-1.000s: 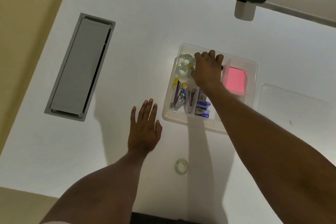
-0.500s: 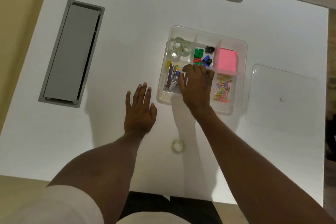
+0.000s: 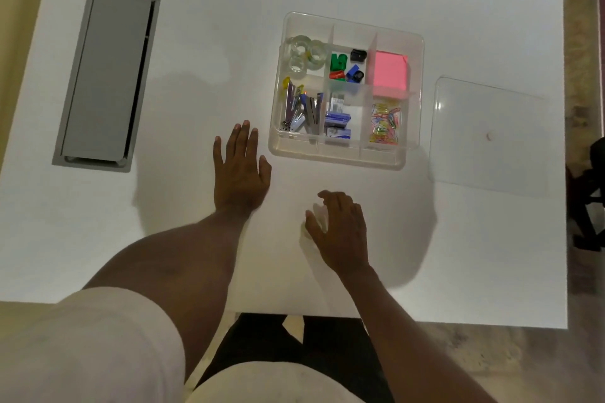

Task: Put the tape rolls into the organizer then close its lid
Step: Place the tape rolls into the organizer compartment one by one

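Head view: left hand (image 3: 240, 170) lies flat, fingers spread, holding nothing, on the table (image 3: 203, 52) beside the organizer (image 3: 413, 82). Right hand (image 3: 340, 232) curls over a tape roll (image 3: 316, 217) near the table's near edge; grip cannot be confirmed. Three rolls (image 3: 304, 54) occupy the organizer's far-left compartment; lid (image 3: 487, 137) lies at the right edge.

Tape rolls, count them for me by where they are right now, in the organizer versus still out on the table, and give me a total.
In the organizer's far-left compartment: 3 tape rolls
Out on the table, under the right hand: 1 tape roll, mostly hidden
Total: 4
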`<state>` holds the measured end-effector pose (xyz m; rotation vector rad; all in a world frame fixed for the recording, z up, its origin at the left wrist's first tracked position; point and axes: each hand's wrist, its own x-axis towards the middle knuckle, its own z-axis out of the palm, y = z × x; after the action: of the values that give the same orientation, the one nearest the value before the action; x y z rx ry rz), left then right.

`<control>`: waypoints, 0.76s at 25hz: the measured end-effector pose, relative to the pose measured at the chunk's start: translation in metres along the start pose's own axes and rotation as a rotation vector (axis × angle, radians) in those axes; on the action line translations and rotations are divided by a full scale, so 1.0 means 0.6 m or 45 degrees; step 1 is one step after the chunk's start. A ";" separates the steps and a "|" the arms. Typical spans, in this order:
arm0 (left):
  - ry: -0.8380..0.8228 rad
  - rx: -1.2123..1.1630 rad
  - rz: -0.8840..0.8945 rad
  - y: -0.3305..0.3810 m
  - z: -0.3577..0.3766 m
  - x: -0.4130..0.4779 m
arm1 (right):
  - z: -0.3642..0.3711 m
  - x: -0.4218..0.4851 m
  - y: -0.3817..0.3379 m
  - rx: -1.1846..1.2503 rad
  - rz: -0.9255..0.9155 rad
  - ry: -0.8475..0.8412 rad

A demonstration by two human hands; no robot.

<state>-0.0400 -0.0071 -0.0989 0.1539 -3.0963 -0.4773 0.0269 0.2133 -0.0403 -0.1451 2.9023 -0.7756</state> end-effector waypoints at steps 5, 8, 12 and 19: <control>0.024 -0.010 -0.001 0.000 0.002 -0.001 | 0.018 -0.065 0.016 -0.128 0.025 -0.126; 0.028 -0.015 0.000 0.001 0.003 -0.002 | 0.024 -0.081 0.026 -0.160 0.027 -0.121; 0.030 -0.025 -0.005 0.001 0.002 -0.003 | 0.027 -0.065 0.024 -0.177 -0.017 -0.117; 0.006 -0.027 0.002 -0.001 0.002 -0.003 | 0.003 0.037 -0.007 -0.044 -0.120 -0.044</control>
<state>-0.0383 -0.0071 -0.1000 0.1524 -3.0856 -0.5090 0.0055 0.2057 -0.0420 -0.2985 2.8951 -0.7292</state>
